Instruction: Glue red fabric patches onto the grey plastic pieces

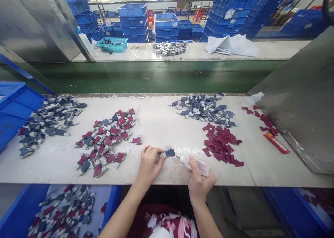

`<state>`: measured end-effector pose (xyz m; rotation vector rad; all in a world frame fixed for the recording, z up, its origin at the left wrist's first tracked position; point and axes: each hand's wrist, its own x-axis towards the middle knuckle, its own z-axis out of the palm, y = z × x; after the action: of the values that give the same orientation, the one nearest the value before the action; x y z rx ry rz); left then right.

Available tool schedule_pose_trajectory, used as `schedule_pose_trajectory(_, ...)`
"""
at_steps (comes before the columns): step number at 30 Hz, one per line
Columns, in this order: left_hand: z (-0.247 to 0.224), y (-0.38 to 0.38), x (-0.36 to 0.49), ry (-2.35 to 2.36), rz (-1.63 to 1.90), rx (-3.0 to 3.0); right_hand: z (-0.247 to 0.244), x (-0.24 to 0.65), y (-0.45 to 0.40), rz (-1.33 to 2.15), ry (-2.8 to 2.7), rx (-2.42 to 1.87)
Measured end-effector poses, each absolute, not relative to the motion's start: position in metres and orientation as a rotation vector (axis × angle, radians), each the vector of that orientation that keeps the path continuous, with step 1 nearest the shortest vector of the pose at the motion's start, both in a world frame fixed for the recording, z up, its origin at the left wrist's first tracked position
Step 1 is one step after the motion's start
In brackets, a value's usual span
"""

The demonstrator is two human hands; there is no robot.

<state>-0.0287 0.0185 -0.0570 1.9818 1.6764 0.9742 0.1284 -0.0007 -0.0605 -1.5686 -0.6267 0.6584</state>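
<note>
Between the fingers of my left hand (150, 163) is a small navy and grey piece (169, 152), near the table's front edge. My right hand (200, 182) is closed round a clear squeeze bottle (199, 165), its thin tip pointing left, close beside the piece. To the right lies a heap of maroon pieces (221, 144), with a heap of navy and grey pieces (203, 107) behind it. Left of my hands spreads a heap of pieces with maroon parts on them (112, 133); one such piece (136, 140) lies apart at its right side.
More navy pieces (49, 118) lie at far left beside a blue crate (15, 105). A red packet (276, 143) and another bottle (253, 99) lie by the metal panel (305, 102) at right. A green belt (146, 76) runs behind the table.
</note>
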Motion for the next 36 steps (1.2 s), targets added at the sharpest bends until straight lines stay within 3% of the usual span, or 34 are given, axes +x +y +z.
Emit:
schedule_pose_trajectory(14, -0.058, 0.019, -0.029, 1.675, 0.969, 1.941, -0.058, 0.146, 0.013, 0.733, -0.592, -1.331)
schedule_pose_trajectory(21, -0.061, 0.021, -0.032, 1.677, 0.996, 1.943, -0.039, 0.144, 0.052, 0.916, -0.859, -1.279)
schedule_pose_trajectory(28, -0.064, 0.025, -0.039, 1.643, 1.040, 1.990, -0.063, 0.129, 0.075, 0.885, -1.188, -1.242)
schedule_pose_trajectory(31, -0.061, 0.025, -0.041, 1.646, 1.032, 1.959, -0.063, 0.137, 0.070, 0.735, -1.310, -1.349)
schedule_pose_trajectory(36, -0.055, 0.021, -0.043, 1.669, 1.097, 1.701, -0.060, 0.186, 0.045, 0.041, -1.157, -1.681)
